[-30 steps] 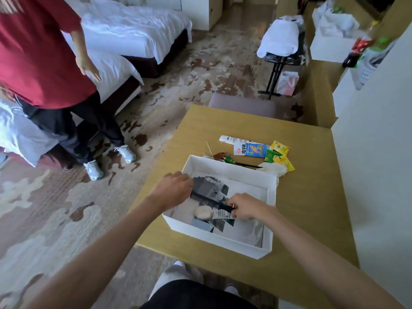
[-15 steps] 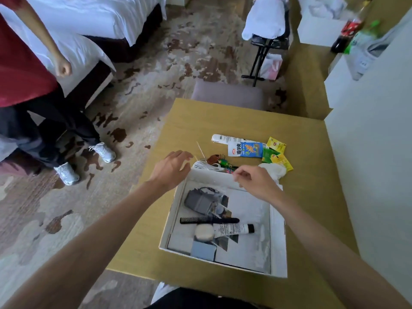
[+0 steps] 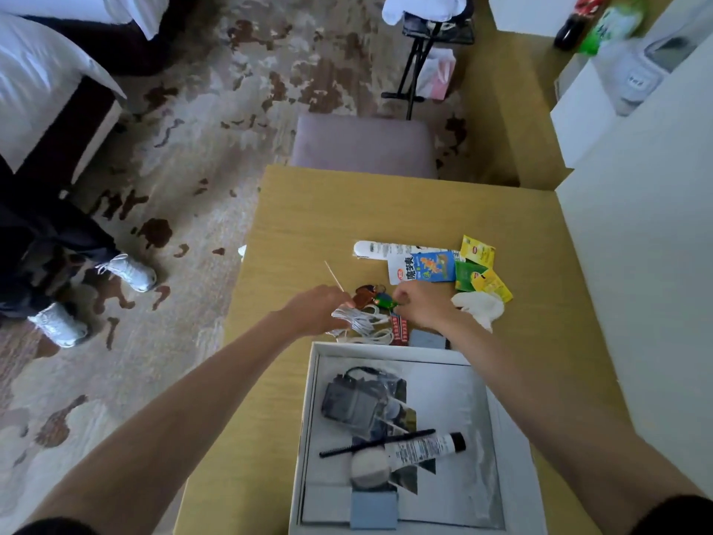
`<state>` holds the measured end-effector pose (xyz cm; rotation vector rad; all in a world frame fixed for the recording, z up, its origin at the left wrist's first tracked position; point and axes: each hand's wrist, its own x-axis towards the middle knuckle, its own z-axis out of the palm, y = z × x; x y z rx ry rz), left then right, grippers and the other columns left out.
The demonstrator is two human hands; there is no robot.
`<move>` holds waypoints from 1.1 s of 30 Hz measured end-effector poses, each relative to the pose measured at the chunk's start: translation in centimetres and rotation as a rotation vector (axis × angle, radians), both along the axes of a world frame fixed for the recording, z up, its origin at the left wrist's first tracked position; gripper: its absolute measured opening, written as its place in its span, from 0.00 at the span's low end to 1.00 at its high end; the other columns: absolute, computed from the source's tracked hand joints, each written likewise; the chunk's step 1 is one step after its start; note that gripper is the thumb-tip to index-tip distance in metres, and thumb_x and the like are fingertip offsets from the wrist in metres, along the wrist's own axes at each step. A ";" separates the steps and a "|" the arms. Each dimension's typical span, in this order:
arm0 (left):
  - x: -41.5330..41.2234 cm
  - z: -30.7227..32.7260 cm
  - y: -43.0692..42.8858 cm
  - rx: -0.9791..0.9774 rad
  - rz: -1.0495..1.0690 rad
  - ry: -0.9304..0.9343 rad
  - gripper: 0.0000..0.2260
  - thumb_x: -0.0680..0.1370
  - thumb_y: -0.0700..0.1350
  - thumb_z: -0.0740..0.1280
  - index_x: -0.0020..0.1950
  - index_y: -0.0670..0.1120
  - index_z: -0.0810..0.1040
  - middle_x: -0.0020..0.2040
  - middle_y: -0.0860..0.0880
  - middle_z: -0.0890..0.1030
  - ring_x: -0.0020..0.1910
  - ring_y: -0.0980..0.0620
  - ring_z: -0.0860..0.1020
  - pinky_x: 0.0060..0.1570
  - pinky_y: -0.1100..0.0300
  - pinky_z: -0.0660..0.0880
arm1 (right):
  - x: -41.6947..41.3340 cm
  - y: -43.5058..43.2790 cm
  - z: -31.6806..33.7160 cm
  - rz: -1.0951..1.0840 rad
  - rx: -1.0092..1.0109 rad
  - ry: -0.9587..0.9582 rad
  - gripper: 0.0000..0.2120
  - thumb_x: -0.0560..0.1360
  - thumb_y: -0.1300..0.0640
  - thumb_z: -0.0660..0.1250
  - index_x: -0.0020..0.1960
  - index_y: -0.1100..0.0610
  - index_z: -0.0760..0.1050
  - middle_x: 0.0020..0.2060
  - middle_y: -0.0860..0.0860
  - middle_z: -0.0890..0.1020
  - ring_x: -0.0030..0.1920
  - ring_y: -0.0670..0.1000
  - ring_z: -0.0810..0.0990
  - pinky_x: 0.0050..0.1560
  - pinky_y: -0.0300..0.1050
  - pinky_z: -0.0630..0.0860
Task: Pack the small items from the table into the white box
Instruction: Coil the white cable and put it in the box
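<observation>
I am leaving the comb (image 3: 376, 443) in the white box (image 3: 308, 418) and reaching past its far wall, mid-table (image 3: 308, 225). My left hand (image 3: 320, 308) is curling over the white cable (image 3: 362, 322) and my right hand (image 3: 420, 307) at the keys (image 3: 370, 297). I cannot tell whether either is gripping.

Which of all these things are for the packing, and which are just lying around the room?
For the packing: white box, white cable, key fobs, snack packet, tea bags, white tube, and the comb already inside.
Just lying about: chair, bottles, pink bag, bed, someone's white sneakers.
</observation>
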<state>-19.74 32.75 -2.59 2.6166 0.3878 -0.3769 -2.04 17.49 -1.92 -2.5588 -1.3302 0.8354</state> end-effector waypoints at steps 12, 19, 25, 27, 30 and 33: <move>1.2 -2.8 0.6 -0.050 0.001 -0.038 0.18 0.75 0.49 0.69 0.64 0.48 0.74 0.61 0.48 0.78 0.61 0.48 0.73 0.56 0.54 0.71 | 0.2 2.6 -2.2 0.035 -0.034 -0.011 0.10 0.73 0.55 0.70 0.53 0.54 0.79 0.44 0.48 0.78 0.42 0.48 0.76 0.33 0.39 0.67; -0.9 -1.5 0.9 -0.219 0.171 -0.126 0.13 0.73 0.43 0.72 0.57 0.45 0.80 0.56 0.47 0.82 0.53 0.50 0.79 0.54 0.59 0.72 | 0.1 1.7 2.7 -0.086 0.374 0.292 0.04 0.76 0.59 0.68 0.51 0.55 0.78 0.43 0.46 0.81 0.45 0.45 0.80 0.47 0.40 0.76; -3.1 0.0 0.4 -0.138 0.290 -0.159 0.08 0.77 0.41 0.67 0.54 0.42 0.81 0.52 0.46 0.84 0.41 0.54 0.80 0.44 0.64 0.78 | -1.3 -0.6 7.1 -0.185 0.613 0.439 0.07 0.77 0.59 0.67 0.54 0.58 0.79 0.47 0.51 0.84 0.47 0.44 0.82 0.42 0.33 0.77; -3.5 0.5 -0.2 -0.109 0.337 -0.181 0.07 0.78 0.39 0.65 0.54 0.40 0.80 0.50 0.44 0.84 0.41 0.52 0.82 0.41 0.64 0.79 | -1.9 -1.6 8.2 -0.177 0.637 0.441 0.09 0.77 0.59 0.67 0.56 0.59 0.79 0.48 0.51 0.84 0.49 0.45 0.83 0.43 0.34 0.78; -4.1 1.6 -1.2 -0.073 0.392 -0.282 0.05 0.78 0.36 0.64 0.51 0.39 0.79 0.45 0.43 0.84 0.35 0.52 0.80 0.31 0.71 0.74 | -2.7 -3.6 9.8 -0.195 0.698 0.461 0.10 0.77 0.60 0.67 0.57 0.60 0.78 0.49 0.51 0.84 0.50 0.47 0.83 0.42 0.34 0.78; -4.8 3.6 -2.1 -0.088 0.450 -0.396 0.03 0.77 0.36 0.65 0.49 0.42 0.77 0.43 0.45 0.83 0.36 0.52 0.79 0.30 0.72 0.69 | -3.9 -5.8 11.7 -0.184 0.755 0.495 0.11 0.77 0.60 0.67 0.58 0.60 0.78 0.49 0.51 0.84 0.50 0.48 0.83 0.44 0.39 0.81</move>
